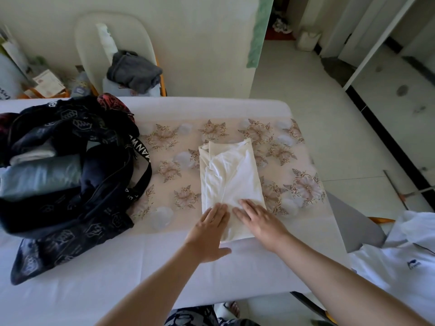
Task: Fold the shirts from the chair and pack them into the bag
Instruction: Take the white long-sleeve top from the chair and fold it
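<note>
A white shirt [231, 177] lies folded into a long narrow strip on the flowered table cover [164, 147]. My left hand [209, 234] and my right hand [256, 220] rest flat on its near end, fingers straight. The dark patterned bag [77, 184] stands open at the left of the table, with folded light blue and white clothes [40, 172] inside. Across the table, a grey garment [134, 71] sits piled on a white chair [94, 43]. Another white shirt with a small logo [404, 264] lies on a chair at the right.
The table [235, 267] has a plain white near strip and ends at the right next to a tiled floor [317, 114]. Boxes and papers [44, 83] crowd the far left corner. A wall column [211, 43] stands behind the table.
</note>
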`<action>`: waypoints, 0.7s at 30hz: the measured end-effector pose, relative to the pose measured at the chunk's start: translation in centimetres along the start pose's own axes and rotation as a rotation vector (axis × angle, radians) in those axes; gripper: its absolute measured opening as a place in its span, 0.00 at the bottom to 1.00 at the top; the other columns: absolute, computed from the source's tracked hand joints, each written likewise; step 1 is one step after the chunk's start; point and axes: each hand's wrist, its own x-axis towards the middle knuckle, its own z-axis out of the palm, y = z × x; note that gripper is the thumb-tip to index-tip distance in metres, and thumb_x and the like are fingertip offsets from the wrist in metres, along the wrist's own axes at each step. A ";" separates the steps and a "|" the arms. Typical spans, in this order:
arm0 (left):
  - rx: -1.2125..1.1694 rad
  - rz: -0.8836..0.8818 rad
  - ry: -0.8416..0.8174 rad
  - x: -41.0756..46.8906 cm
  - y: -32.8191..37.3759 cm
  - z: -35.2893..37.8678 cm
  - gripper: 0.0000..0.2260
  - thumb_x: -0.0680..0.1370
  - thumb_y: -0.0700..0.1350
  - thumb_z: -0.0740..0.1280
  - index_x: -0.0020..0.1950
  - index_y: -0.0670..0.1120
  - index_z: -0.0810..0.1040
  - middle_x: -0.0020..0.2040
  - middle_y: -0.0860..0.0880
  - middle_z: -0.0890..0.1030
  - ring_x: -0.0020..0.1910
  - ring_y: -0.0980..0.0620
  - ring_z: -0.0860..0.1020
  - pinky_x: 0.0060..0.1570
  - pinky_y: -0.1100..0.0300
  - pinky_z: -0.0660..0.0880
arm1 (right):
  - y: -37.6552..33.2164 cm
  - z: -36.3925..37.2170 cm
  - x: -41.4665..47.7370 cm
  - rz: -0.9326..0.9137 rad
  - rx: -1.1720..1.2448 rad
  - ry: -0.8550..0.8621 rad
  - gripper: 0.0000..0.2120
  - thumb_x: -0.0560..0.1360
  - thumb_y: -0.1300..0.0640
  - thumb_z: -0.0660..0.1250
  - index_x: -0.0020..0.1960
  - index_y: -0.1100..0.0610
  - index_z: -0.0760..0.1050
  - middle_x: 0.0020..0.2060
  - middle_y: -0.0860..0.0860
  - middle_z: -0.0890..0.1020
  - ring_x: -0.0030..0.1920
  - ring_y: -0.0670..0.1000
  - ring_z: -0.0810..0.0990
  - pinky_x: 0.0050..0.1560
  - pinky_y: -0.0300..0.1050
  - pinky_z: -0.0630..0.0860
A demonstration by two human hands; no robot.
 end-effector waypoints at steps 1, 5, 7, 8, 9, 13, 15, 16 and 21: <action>0.020 0.006 0.005 0.0 -0.1 0.1 0.46 0.72 0.70 0.55 0.81 0.43 0.48 0.81 0.45 0.42 0.80 0.44 0.40 0.76 0.53 0.38 | 0.0 -0.4 0.0 0.017 0.035 0.003 0.38 0.63 0.67 0.71 0.73 0.57 0.71 0.71 0.59 0.73 0.67 0.60 0.76 0.59 0.52 0.79; -0.058 0.063 0.106 0.0 -1.2 0.0 0.45 0.65 0.67 0.69 0.76 0.45 0.66 0.76 0.44 0.66 0.76 0.44 0.63 0.74 0.51 0.60 | 1.3 -2.1 -0.6 0.198 0.354 -0.036 0.26 0.71 0.68 0.62 0.67 0.53 0.76 0.67 0.53 0.77 0.67 0.55 0.75 0.59 0.49 0.76; -0.227 0.084 0.215 -0.1 -1.6 -0.2 0.35 0.66 0.57 0.72 0.70 0.46 0.72 0.68 0.47 0.76 0.68 0.46 0.74 0.66 0.50 0.73 | 1.9 -3.3 -0.8 0.311 0.474 -0.013 0.15 0.68 0.63 0.63 0.51 0.52 0.80 0.48 0.52 0.84 0.51 0.57 0.81 0.44 0.48 0.76; -0.336 0.058 0.269 -0.5 -1.5 -0.7 0.26 0.67 0.50 0.71 0.65 0.48 0.76 0.60 0.49 0.81 0.60 0.47 0.79 0.58 0.52 0.78 | 2.4 -3.6 -0.9 0.346 0.491 -0.004 0.09 0.68 0.59 0.63 0.45 0.52 0.78 0.41 0.51 0.83 0.44 0.57 0.80 0.38 0.47 0.72; -0.435 0.007 0.320 -0.7 -1.2 -1.9 0.17 0.69 0.45 0.69 0.58 0.49 0.79 0.51 0.51 0.83 0.49 0.48 0.82 0.47 0.56 0.79 | 2.8 -4.1 -1.0 0.361 0.502 0.021 0.04 0.68 0.56 0.63 0.41 0.52 0.76 0.36 0.50 0.81 0.40 0.56 0.78 0.35 0.46 0.69; -0.592 -0.243 0.371 0.0 -1.6 -6.1 0.07 0.75 0.45 0.63 0.51 0.51 0.76 0.32 0.52 0.76 0.29 0.50 0.73 0.29 0.60 0.65 | 3.9 -5.6 -0.8 0.498 0.730 0.161 0.06 0.73 0.56 0.68 0.40 0.45 0.76 0.29 0.46 0.78 0.32 0.50 0.76 0.30 0.42 0.67; -0.728 -0.359 0.348 1.5 -2.7 -7.5 0.09 0.78 0.47 0.63 0.58 0.53 0.73 0.34 0.51 0.80 0.30 0.48 0.77 0.27 0.58 0.68 | 4.3 -6.0 0.0 0.617 0.831 0.205 0.03 0.75 0.54 0.67 0.43 0.47 0.77 0.29 0.47 0.78 0.31 0.47 0.75 0.29 0.39 0.66; -0.834 -0.427 0.357 2.4 -3.2 -8.1 0.10 0.79 0.48 0.62 0.60 0.53 0.71 0.37 0.52 0.81 0.33 0.49 0.79 0.29 0.58 0.71 | 4.5 -5.9 0.6 0.680 0.857 0.228 0.03 0.76 0.52 0.66 0.44 0.48 0.77 0.30 0.47 0.78 0.32 0.46 0.75 0.29 0.39 0.65; -0.317 -0.248 0.826 4.6 -2.4 -8.8 0.09 0.79 0.43 0.63 0.58 0.47 0.77 0.55 0.49 0.78 0.53 0.47 0.75 0.49 0.51 0.72 | 5.4 -4.6 3.6 0.914 0.832 0.215 0.15 0.80 0.46 0.62 0.41 0.56 0.74 0.36 0.48 0.78 0.42 0.54 0.77 0.38 0.45 0.66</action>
